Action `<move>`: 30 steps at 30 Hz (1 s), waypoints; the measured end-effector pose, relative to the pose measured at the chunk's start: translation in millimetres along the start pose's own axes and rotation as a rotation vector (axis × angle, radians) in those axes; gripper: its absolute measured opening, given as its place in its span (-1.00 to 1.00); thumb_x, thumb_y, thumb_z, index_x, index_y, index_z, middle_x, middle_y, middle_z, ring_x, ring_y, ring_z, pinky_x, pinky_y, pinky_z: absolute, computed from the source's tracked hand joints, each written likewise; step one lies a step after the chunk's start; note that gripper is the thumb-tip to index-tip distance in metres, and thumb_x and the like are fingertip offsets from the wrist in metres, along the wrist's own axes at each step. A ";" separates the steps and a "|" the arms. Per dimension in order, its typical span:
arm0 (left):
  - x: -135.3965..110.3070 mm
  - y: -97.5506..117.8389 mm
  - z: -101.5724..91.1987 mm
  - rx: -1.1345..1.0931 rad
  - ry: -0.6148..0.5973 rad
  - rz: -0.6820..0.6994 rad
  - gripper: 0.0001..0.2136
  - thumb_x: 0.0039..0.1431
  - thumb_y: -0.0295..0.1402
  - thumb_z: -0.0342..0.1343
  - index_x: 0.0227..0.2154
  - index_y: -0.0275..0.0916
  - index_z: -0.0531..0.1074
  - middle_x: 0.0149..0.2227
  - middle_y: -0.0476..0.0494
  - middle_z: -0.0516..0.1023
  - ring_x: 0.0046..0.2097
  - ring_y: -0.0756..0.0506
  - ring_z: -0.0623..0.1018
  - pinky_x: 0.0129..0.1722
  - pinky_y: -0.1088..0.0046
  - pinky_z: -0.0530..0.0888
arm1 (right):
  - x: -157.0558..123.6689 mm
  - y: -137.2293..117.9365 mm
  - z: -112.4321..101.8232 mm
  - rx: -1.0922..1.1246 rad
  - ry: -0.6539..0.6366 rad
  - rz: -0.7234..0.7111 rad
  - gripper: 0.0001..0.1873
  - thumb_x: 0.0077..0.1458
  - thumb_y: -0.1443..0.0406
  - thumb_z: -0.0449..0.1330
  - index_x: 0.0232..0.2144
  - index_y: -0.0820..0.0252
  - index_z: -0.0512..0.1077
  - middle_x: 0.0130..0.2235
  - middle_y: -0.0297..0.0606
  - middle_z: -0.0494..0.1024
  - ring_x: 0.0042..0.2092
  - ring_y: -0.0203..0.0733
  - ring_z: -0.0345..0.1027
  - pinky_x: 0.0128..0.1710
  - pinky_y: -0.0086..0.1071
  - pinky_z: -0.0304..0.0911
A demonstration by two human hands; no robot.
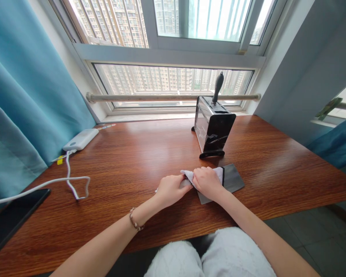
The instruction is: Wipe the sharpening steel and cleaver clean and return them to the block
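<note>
Left hand (170, 190) gripping cleaver (233, 180) by its mostly hidden handle | right hand (207, 181) clutching white cloth (219, 173) against blade, low over counter (138, 154) | knife block (215, 129) just beyond | window (173, 54) farthest

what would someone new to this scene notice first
Probably the black-fronted block on the table by the window, a dark handle jutting up from its top. Then the right hand, clutching a white cloth over a flat grey piece, with the left hand beside it.
</note>
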State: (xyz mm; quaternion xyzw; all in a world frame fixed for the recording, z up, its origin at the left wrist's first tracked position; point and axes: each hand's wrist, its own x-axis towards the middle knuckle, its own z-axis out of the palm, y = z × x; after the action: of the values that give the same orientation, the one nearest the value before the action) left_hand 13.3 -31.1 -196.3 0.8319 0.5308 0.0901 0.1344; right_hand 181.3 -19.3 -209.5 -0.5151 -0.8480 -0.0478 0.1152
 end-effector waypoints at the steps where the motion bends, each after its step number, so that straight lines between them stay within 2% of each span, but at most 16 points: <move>1: 0.3 0.3 -0.4 -0.004 -0.003 0.000 -0.62 0.05 -0.01 -0.18 -0.33 -0.15 0.38 -0.33 -0.06 0.49 -0.29 -0.11 0.47 -0.41 0.48 0.24 | 0.1 0.4 0.0 -0.004 -0.002 0.006 -0.78 0.07 0.31 -0.11 -0.50 0.24 0.28 -0.45 -0.24 0.40 -0.35 -0.21 0.20 -0.37 -0.33 -0.15; 18: 0.7 4.0 -4.7 -0.036 -0.020 -0.005 -0.66 0.05 -0.03 -0.16 -0.30 -0.11 0.38 -0.31 -0.04 0.49 -0.24 -0.11 0.45 -0.36 0.49 0.24 | -1.6 5.1 -1.5 -0.029 0.002 0.044 -0.77 0.07 0.31 -0.09 -0.51 0.24 0.30 -0.46 -0.23 0.42 -0.36 -0.20 0.23 -0.37 -0.35 -0.12; 30: 0.6 4.3 -4.1 -0.052 -0.042 -0.013 -0.64 0.05 -0.02 -0.17 -0.31 -0.13 0.38 -0.32 -0.07 0.49 -0.25 -0.10 0.45 -0.36 0.50 0.23 | -1.9 5.9 -10.4 -0.036 -0.045 0.057 -0.67 0.13 0.27 -0.16 -0.51 0.25 0.32 -0.47 -0.20 0.43 -0.38 -0.20 0.28 -0.40 -0.37 -0.08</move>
State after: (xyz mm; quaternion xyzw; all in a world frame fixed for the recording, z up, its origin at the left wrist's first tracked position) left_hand 16.1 -31.7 -191.0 0.8264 0.5307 0.0854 0.1677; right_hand 188.9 -20.2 -200.1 -0.5419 -0.8345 -0.0481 0.0881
